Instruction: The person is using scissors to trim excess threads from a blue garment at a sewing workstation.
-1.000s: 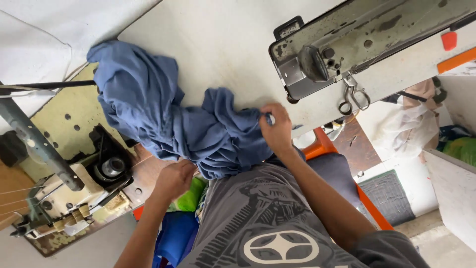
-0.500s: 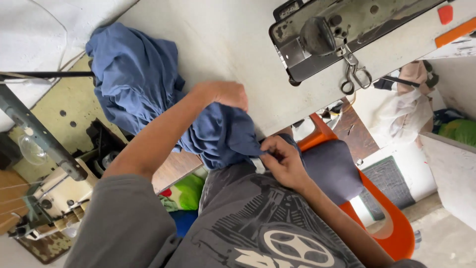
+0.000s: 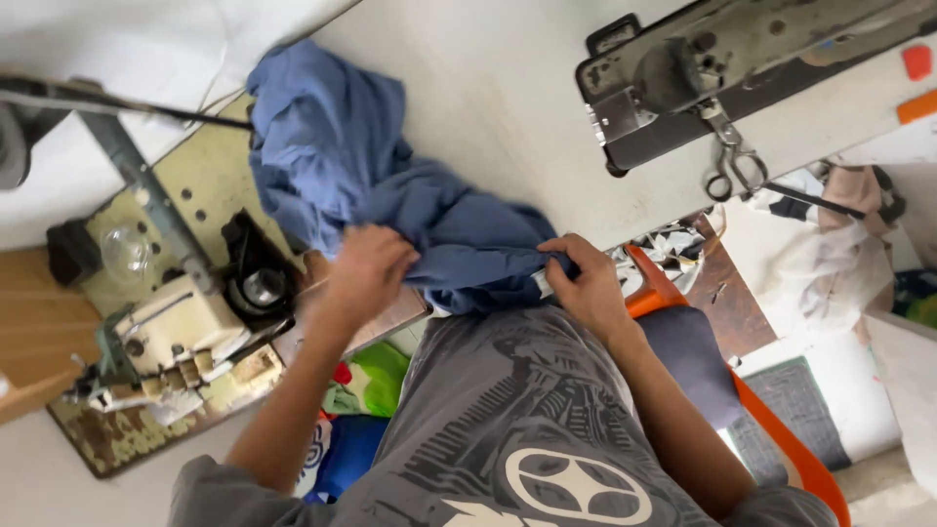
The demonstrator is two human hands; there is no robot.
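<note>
- The person's grey printed shirt [image 3: 508,429] fills the near edge, above an orange-rimmed seat [image 3: 771,420].
- The right hand [image 3: 586,283] grips the near hem of the blue cloth [image 3: 390,185] at the counter [image 3: 488,88] edge, much as half a second ago.
- The left hand [image 3: 366,268] clutches the cloth's left fold; earlier it reached further across, onto the middle of the heap.
- The blue cloth lies bunched on the counter, trailing leftward over a smaller sewing machine [image 3: 176,332].
- Farther off stand a grey sewing machine [image 3: 703,68] and hanging scissors [image 3: 732,166]; both sit lower in view than before.
</note>
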